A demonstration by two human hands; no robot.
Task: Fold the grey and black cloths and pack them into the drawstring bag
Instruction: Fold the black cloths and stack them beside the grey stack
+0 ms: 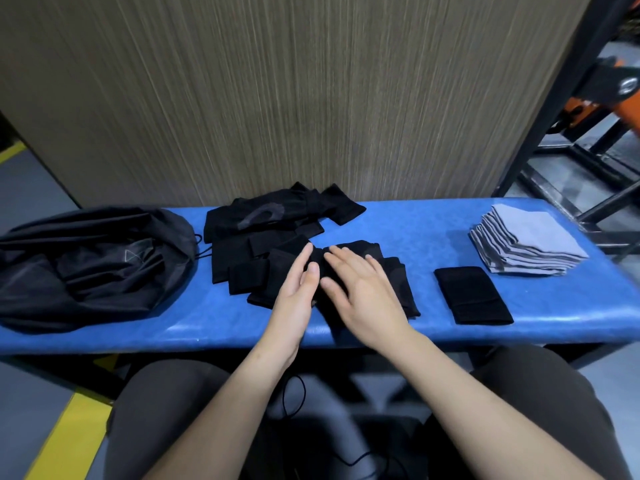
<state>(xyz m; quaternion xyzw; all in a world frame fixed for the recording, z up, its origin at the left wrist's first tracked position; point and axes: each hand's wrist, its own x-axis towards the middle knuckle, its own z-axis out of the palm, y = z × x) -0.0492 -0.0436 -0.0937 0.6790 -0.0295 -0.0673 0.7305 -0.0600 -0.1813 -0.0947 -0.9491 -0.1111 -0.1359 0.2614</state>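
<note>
Bench (pixel 346 330) is pretty crowded: drawstring bag (pixel 86 265) hogs the left end, black cloths (pixel 263 244) fill the middle, grey stack (pixel 526 244) far right. Open blue strips along the near edge and around the folded black piece (pixel 472 295).

Both hands lie flat, fingers spread, on a black cloth (pixel 367 282) at the middle of the blue bench (pixel 346 220) — the left hand (pixel 294 292) at its left edge, the right hand (pixel 363 292) on top. Left of them sprawls a heap of black cloths (pixel 263 230), and beyond it the black drawstring bag (pixel 86 265). To the right lie one folded black cloth (pixel 472 294) and — near the far right end — a stack of folded grey cloths (pixel 530 242).
</note>
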